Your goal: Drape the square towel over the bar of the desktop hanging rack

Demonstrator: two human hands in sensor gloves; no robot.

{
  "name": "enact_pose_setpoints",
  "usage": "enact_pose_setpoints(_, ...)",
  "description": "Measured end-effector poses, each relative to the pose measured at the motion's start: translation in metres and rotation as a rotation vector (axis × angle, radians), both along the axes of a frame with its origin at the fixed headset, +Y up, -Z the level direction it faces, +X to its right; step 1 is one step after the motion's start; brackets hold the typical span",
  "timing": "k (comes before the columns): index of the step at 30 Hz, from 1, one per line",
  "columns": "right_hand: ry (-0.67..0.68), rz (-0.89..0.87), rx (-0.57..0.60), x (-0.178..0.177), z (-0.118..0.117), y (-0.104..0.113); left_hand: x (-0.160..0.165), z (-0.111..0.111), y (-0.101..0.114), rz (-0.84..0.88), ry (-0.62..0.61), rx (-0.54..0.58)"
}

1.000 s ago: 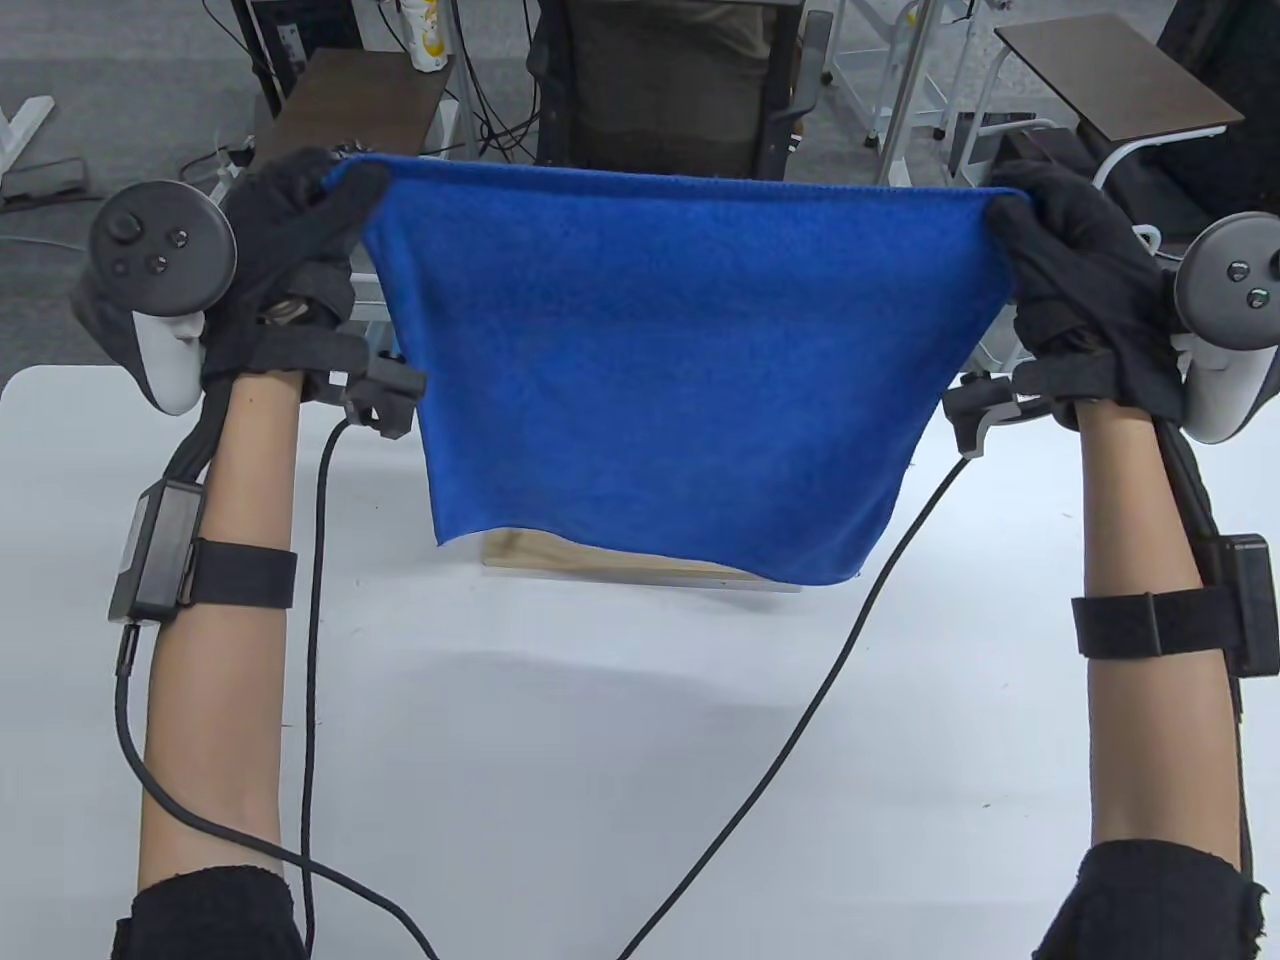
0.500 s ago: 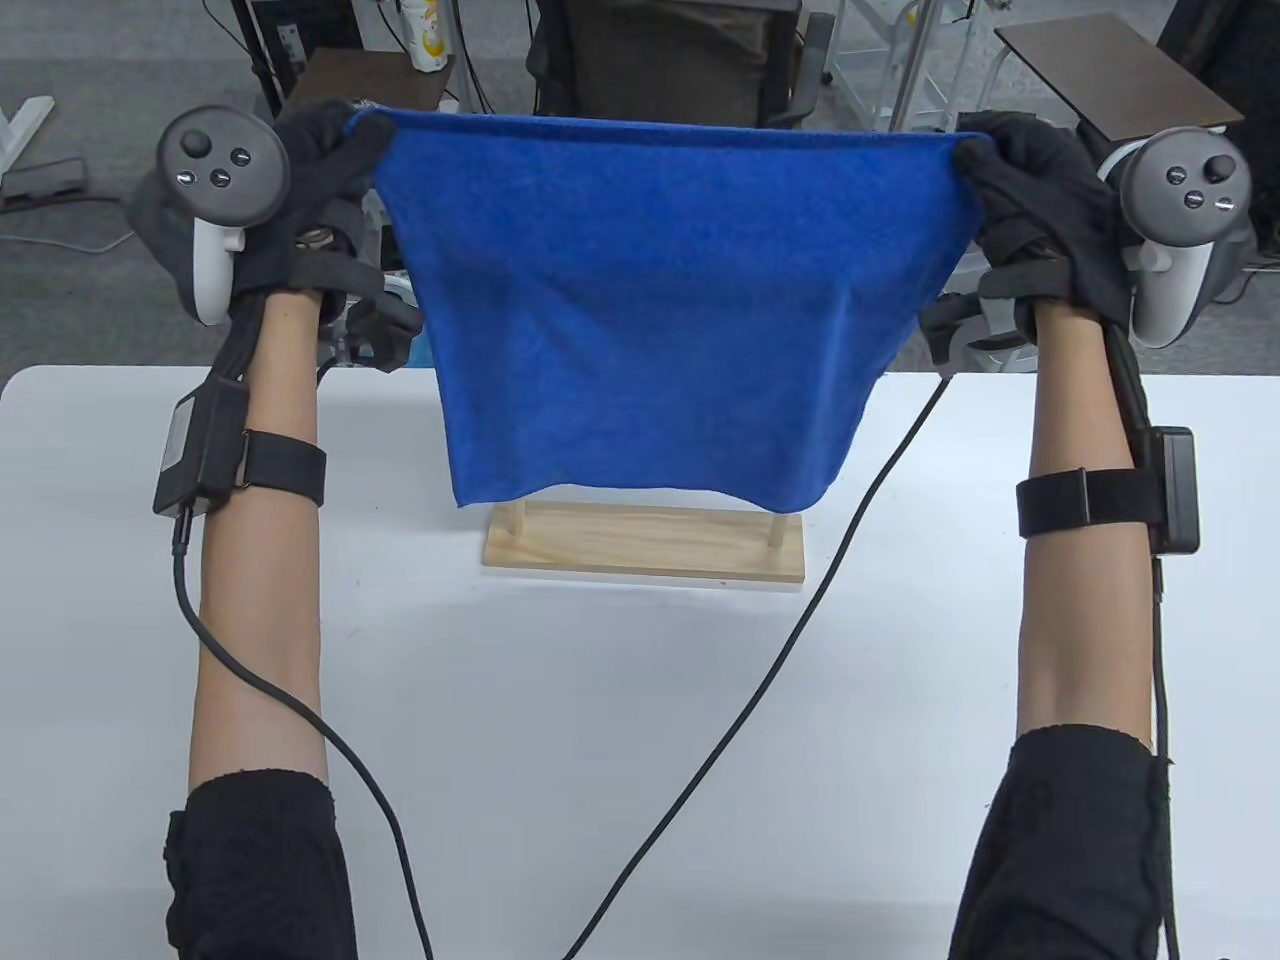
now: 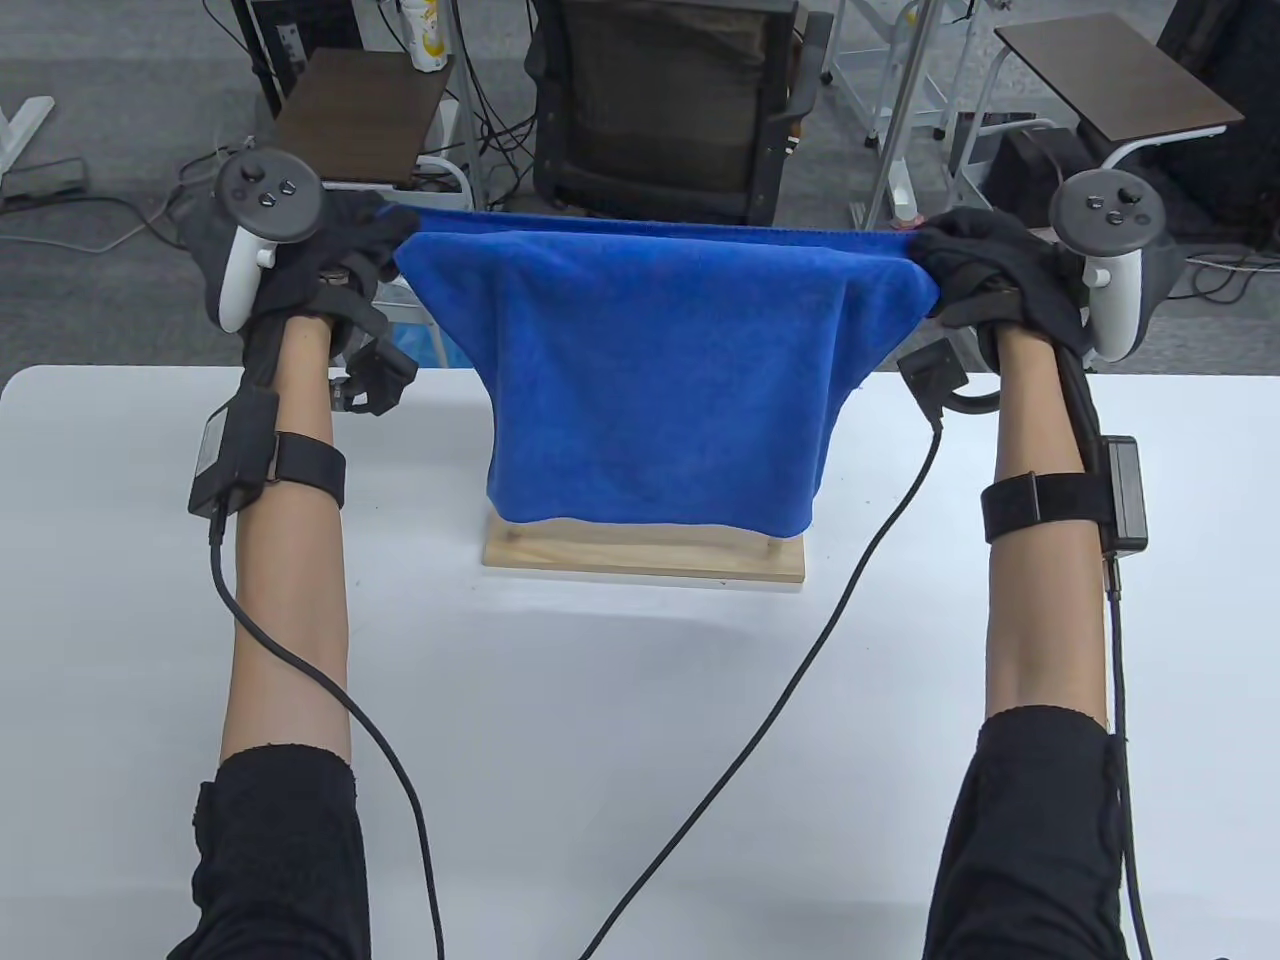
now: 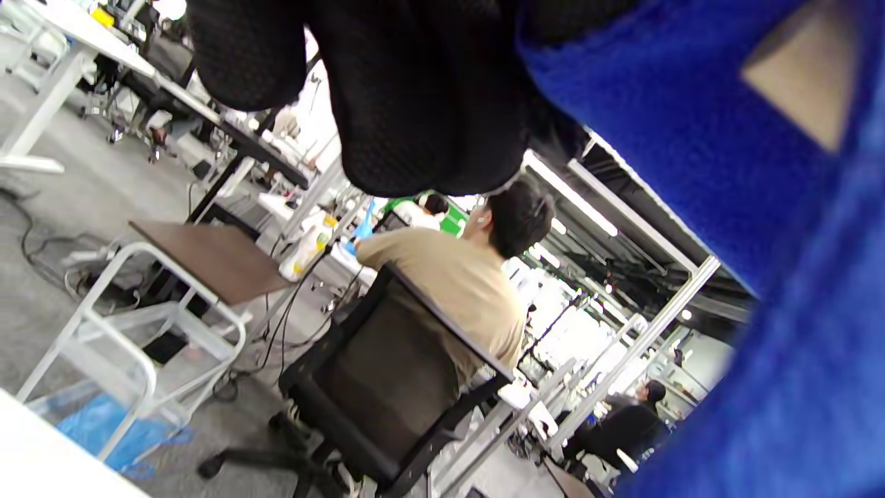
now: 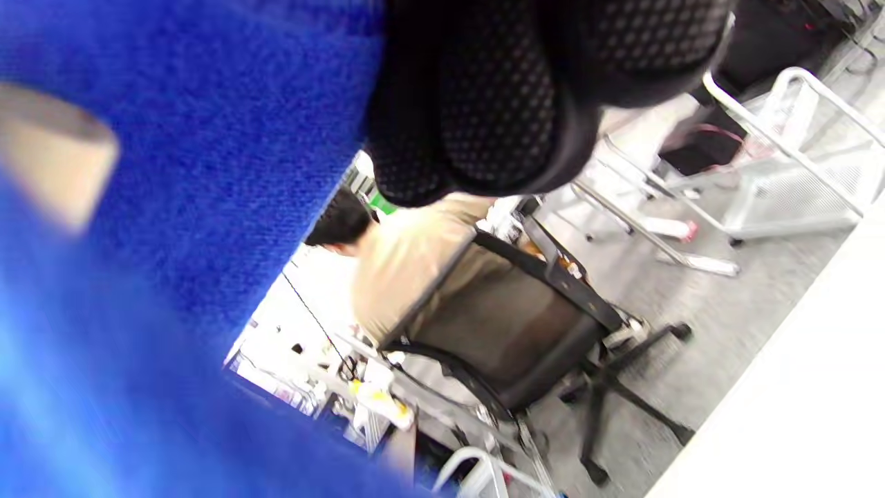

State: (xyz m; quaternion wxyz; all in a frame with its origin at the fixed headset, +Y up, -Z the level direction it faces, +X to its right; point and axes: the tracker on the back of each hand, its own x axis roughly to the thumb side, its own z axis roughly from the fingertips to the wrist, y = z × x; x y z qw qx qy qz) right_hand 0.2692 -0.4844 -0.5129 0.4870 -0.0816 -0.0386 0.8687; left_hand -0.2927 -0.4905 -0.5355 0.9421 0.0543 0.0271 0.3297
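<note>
A blue square towel (image 3: 660, 370) lies spread over the rack, its near half hanging down to the rack's wooden base (image 3: 645, 555). The bar and posts are hidden under the cloth in the table view. My left hand (image 3: 375, 240) grips the towel's far left corner, and my right hand (image 3: 945, 265) grips the far right corner, both held beyond the rack. In the left wrist view the towel (image 4: 691, 159) fills the right side, with the bar's end (image 4: 802, 76) poking out. The right wrist view shows the towel (image 5: 173, 173) and the bar's other end (image 5: 52, 155).
The white table (image 3: 620, 760) carries the rack near its far edge. Two glove cables (image 3: 760, 710) trail across it. Beyond the edge stand an office chair (image 3: 665, 110), a small brown side table (image 3: 360, 115) and a metal cart frame (image 3: 905, 100).
Both hands moved forward and down with the stretched towel. Its middle now lies over the rack, with the near half hanging to the base.
</note>
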Motion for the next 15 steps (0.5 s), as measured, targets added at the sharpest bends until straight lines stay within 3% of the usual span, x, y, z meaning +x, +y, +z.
enact_pose_setpoints(4,0.058,-0.048,-0.14,-0.002,-0.001,-0.022,-0.003,-0.003,-0.018,0.067,-0.043,-0.114)
enact_pose_setpoints(7,0.08,0.003,-0.212,-0.006,-0.001,-0.035,0.001,-0.002,-0.032,-0.055,-0.074,-0.217)
enact_pose_setpoints(10,0.061,-0.002,-0.215,-0.007,0.0,-0.048,0.005,0.002,-0.043,-0.119,-0.064,-0.229)
enact_pose_setpoints(15,0.066,-0.08,-0.235,-0.005,0.003,-0.068,0.002,0.011,-0.064,-0.042,-0.077,-0.258)
